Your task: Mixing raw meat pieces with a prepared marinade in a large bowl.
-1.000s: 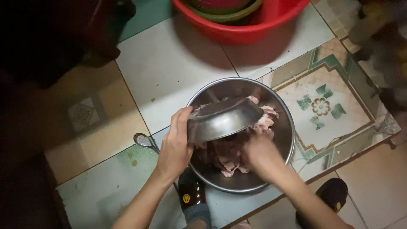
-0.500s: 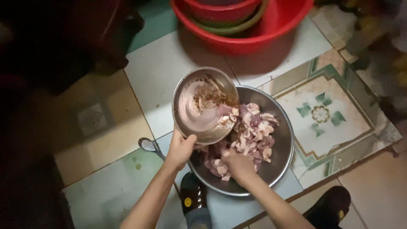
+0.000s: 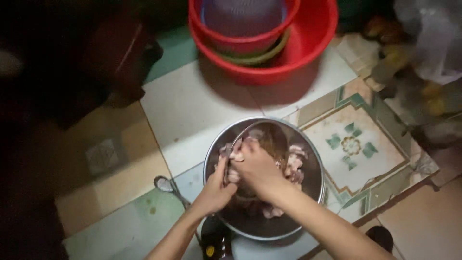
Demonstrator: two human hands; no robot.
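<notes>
A large steel bowl (image 3: 308, 192) sits flat on the tiled floor, at about 5 o'clock from the frame's centre. It is round, shiny and shallow, and holds pale pink meat pieces (image 3: 294, 162) heaped across its bottom, most visible toward 12 and 2 o'clock inside the rim. A smaller steel bowl (image 3: 269, 139) is tipped steeply on edge inside the large one, its open side facing 3 o'clock, brownish residue on its inner wall. Its lower rim is hidden, so contact with the meat cannot be judged.
</notes>
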